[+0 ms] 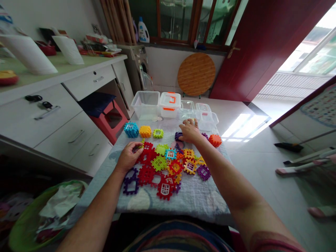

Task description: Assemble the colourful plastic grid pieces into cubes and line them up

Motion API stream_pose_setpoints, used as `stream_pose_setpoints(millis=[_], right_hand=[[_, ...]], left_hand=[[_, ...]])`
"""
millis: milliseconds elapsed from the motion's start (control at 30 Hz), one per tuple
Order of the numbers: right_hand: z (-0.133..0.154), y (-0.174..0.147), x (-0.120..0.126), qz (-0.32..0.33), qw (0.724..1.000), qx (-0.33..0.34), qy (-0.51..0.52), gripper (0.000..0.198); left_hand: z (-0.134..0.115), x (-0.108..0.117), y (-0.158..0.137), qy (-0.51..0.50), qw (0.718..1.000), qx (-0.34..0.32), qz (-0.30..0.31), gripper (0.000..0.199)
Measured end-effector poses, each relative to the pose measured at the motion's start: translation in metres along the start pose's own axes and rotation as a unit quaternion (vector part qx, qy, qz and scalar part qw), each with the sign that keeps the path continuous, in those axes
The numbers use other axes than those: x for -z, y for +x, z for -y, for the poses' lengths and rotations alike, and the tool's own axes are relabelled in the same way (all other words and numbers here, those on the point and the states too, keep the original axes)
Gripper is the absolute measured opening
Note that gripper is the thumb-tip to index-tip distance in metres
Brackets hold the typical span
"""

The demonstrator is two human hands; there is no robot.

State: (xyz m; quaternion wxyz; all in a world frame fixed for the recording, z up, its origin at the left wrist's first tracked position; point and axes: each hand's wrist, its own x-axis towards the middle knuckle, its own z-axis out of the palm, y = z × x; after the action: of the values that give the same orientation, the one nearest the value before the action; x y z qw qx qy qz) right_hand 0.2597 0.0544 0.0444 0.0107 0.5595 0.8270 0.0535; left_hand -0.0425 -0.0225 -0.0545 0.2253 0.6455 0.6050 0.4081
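Observation:
My left hand (128,156) is at the left of the pile, its thumb and fingers pinching a small yellow-green toothed building piece (143,142). Just beside it are red building pieces (147,173), some with window cut-outs. My right hand (190,131) reaches over the back right of the table, fingers apart, close to a purple stack of building pieces (178,136); whether it touches the stack I cannot tell. Between my hands lie mixed green pieces (159,163), yellow pieces (189,166) and a blue window piece (170,154). Purple pieces (130,185) lie at the front left.
Along the back stand a blue stack (131,130), a yellow stack (145,131), a green stack (158,133) and an orange stack (215,140). Behind them are an uncovered clear bin (145,105), a lidded box (170,105) and smaller clear containers (187,109). Drawers (76,136) flank the left.

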Motion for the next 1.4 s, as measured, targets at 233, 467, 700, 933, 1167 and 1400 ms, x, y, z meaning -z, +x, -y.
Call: stream_pose_setpoints(millis=[233, 467, 700, 933, 1167, 1400], right_hand=[[-0.031, -0.074, 0.004, -0.157, 0.969, -0.060, 0.180, 0.032], [-0.029, -0.122, -0.035, -0.095, 0.951, -0.066, 0.286, 0.017], [0.002, -0.077, -0.010, -0.089, 0.986, 0.020, 0.143, 0.024], [0.008, 0.008, 0.006, 0.056, 0.998, 0.041, -0.009, 0.055], [0.013, 0.031, -0.008, 0.123, 0.991, 0.044, -0.032, 0.053], [0.006, 0.031, -0.009, 0.096, 0.993, 0.047, -0.042, 0.051]], left_hand=[[0.000, 0.001, 0.001, 0.026, 0.999, -0.030, -0.021, 0.030], [0.004, -0.002, 0.002, 0.033, 0.999, -0.024, 0.000, 0.034], [0.003, -0.001, 0.002, 0.032, 0.999, -0.023, -0.003, 0.035], [0.002, -0.001, 0.001, 0.014, 1.000, -0.010, -0.003, 0.033], [0.000, 0.001, 0.000, 0.010, 1.000, -0.011, -0.003, 0.031], [-0.001, 0.000, 0.000, 0.009, 1.000, -0.007, -0.002, 0.031]])
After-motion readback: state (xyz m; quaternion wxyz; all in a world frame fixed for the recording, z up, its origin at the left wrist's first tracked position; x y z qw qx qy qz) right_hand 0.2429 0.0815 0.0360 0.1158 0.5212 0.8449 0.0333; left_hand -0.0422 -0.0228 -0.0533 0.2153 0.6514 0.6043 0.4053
